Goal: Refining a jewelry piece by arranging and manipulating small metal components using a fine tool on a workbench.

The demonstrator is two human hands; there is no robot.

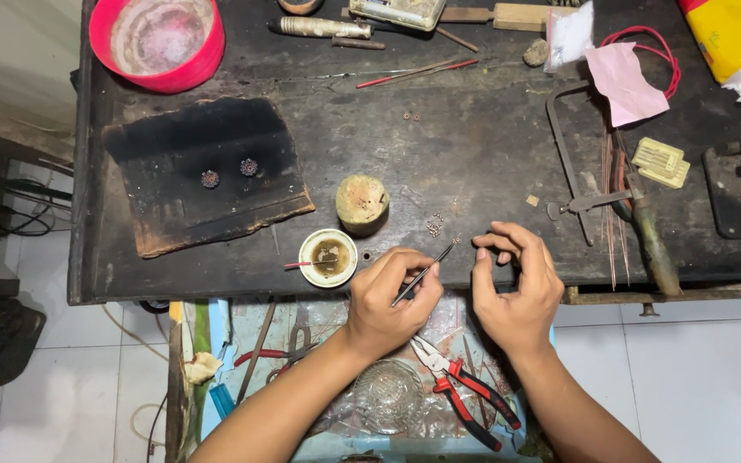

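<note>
My left hand (388, 296) was closed around a pair of thin tweezers (424, 274), thumb and fingers pinched on the shaft, the tips pointing up and to the right over the near edge of the dark surface (473, 154). My right hand (516, 287) sat just beside it, the grip drawn in with thumb and forefinger nearly meeting; whether something tiny lay between them I could not tell, it was too small to see. The tweezer tips ended close to my right forefinger, with a small gap between them.

Just beyond the tips lay a little cluster of small metal rings (435, 225) on the surface. To the left of those stood a short wooden block (362, 204), and near it a small white cup (328, 257) with dark liquid in it. Further left lay a charred board (190, 163) carrying two small round pieces (229, 173). A pink bowl (158, 39) stood at the far left corner. To my right a saw frame (572, 163) rested on the surface. Below my wrists, in the open drawer, lay red-handled pliers (465, 390) and a glass dish (388, 396).
</note>
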